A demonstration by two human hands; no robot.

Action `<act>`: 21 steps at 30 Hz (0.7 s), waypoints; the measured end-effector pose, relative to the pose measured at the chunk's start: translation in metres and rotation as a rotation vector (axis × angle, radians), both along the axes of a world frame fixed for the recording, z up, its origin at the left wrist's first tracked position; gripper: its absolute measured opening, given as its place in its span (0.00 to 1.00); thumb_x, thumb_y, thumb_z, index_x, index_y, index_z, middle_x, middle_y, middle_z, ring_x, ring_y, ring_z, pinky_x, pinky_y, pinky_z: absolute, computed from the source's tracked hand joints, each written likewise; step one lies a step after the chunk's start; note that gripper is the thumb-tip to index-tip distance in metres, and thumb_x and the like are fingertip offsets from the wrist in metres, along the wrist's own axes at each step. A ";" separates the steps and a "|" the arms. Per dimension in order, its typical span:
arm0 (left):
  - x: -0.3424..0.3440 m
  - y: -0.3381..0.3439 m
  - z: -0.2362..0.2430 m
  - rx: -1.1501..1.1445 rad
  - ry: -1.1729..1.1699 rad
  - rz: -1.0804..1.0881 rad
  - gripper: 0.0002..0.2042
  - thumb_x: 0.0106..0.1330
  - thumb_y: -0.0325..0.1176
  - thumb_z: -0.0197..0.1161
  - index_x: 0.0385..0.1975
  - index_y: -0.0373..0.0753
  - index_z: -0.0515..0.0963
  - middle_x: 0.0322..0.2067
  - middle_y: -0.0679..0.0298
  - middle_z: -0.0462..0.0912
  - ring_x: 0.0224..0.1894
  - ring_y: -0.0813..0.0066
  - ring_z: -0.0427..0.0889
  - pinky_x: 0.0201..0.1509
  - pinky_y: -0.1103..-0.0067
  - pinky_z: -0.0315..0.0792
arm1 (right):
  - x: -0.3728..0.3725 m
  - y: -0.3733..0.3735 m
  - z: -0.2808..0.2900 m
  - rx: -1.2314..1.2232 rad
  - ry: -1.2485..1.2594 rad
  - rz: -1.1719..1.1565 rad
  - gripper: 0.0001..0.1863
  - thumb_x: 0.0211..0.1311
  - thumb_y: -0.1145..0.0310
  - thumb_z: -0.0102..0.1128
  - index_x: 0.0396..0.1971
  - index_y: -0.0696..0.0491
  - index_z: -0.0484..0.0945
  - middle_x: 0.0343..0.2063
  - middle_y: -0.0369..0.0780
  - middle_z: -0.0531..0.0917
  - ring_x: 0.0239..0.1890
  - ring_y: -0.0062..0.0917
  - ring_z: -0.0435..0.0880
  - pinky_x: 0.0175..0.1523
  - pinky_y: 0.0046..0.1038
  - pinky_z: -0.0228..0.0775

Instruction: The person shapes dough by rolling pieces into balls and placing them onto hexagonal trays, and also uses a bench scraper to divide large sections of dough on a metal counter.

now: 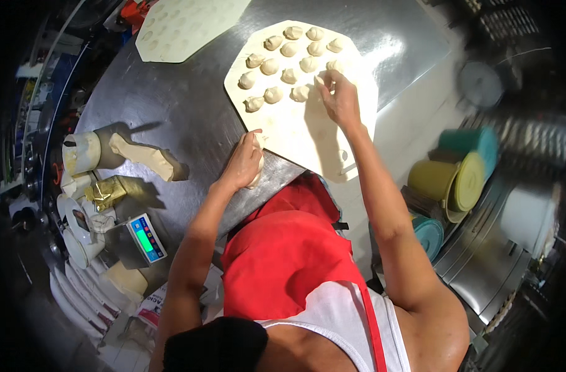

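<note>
A pale, many-sided board (283, 133) lies on the metal table, with several small lumps of dough (289, 49) set in rough rows over its far part. Over the board, my right hand (342, 102) has its fingers drawn together around a dough ball (319, 81), partly hidden by them. Another dough ball (334, 65) sits just beyond its fingertips. At the board's near left edge, my left hand (241, 162) curls over a longer piece of dough (258, 162) on the table, covering much of it.
Farther left on the metal table (190, 99) lies a long strip of dough (141, 156), near a white tub (81, 153), a gold wrapped block (106, 192) and a digital scale (145, 239). A second board (187, 28) is at the back. Coloured buckets (435, 180) stand right.
</note>
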State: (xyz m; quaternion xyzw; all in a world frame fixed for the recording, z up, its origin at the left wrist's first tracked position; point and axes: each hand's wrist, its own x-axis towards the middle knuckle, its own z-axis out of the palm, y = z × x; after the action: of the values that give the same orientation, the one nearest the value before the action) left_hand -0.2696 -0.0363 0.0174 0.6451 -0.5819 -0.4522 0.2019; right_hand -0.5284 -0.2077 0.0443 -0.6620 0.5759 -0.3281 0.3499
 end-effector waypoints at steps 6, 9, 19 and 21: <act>-0.016 0.018 -0.001 0.058 0.228 0.214 0.29 0.76 0.29 0.60 0.77 0.35 0.64 0.61 0.43 0.81 0.66 0.51 0.81 0.73 0.64 0.71 | 0.006 0.023 -0.023 -0.052 0.062 -0.078 0.20 0.67 0.56 0.75 0.49 0.54 0.84 0.45 0.47 0.88 0.42 0.44 0.90 0.50 0.43 0.81; -0.021 0.007 0.013 0.142 0.424 0.263 0.29 0.75 0.27 0.62 0.75 0.34 0.66 0.61 0.47 0.82 0.65 0.58 0.83 0.70 0.70 0.74 | 0.045 0.094 -0.014 0.326 -0.011 0.183 0.24 0.65 0.52 0.76 0.47 0.59 0.85 0.40 0.49 0.88 0.42 0.37 0.88 0.51 0.38 0.79; -0.021 0.023 0.032 -0.297 0.015 -0.066 0.13 0.76 0.36 0.56 0.44 0.32 0.81 0.36 0.40 0.88 0.42 0.36 0.88 0.46 0.51 0.78 | 0.068 0.135 0.054 0.229 0.224 0.334 0.26 0.68 0.50 0.67 0.47 0.60 0.81 0.31 0.59 0.87 0.31 0.48 0.88 0.42 0.43 0.79; -0.040 0.014 0.067 -0.278 0.089 -0.098 0.12 0.76 0.33 0.55 0.42 0.29 0.81 0.38 0.35 0.87 0.45 0.30 0.85 0.49 0.47 0.77 | 0.066 0.136 0.094 0.308 0.018 0.132 0.23 0.71 0.51 0.65 0.40 0.61 0.82 0.22 0.50 0.84 0.26 0.29 0.82 0.35 0.36 0.76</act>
State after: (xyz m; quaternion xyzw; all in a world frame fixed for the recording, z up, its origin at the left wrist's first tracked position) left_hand -0.3093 -0.0226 0.0840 0.5610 -0.6600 -0.4050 0.2926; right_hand -0.4623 -0.0717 0.1386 -0.6400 0.5777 -0.2062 0.4627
